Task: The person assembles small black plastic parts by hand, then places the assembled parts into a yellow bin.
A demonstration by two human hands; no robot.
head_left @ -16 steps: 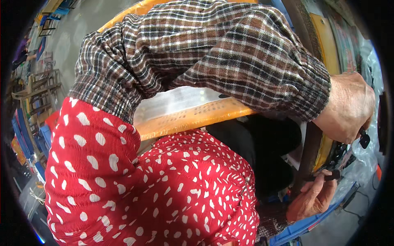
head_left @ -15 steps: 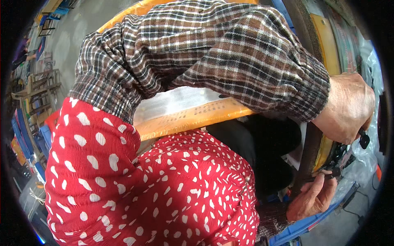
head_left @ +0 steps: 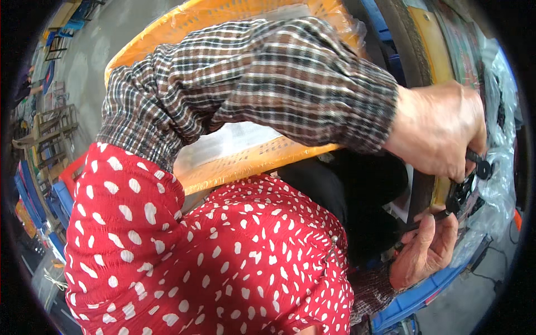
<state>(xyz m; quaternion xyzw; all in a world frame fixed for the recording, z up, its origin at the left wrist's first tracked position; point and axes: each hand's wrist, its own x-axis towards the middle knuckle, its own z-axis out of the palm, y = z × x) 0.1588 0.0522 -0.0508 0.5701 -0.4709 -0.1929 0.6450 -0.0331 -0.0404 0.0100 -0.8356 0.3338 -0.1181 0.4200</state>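
Observation:
My left arm reaches across to the right, and my left hand point(head_left: 444, 128) is closed with its fingertips on a small black round-ended part point(head_left: 482, 167). Its exact kind cannot be made out. Below it, palm turned partly up, my right hand point(head_left: 425, 251) pinches a slim black part point(head_left: 432, 219) between thumb and fingers. Close by both hands lie black pieces point(head_left: 461, 195) in or on clear plastic bags point(head_left: 497, 192). The left hand's fingers are partly hidden behind its back.
An orange perforated basket point(head_left: 234, 167) with white material inside sits at my lap, under my left arm. A wooden table edge point(head_left: 410, 44) with a yellow strip point(head_left: 432, 42) runs along the right. Blue crates point(head_left: 416, 301) stand low at right; chairs point(head_left: 47, 125) are far left.
My left hand has shifted left and slightly up, bringing its black part with it. The right hand has stayed nearly in place, its black part now showing longer. More of the basket shows.

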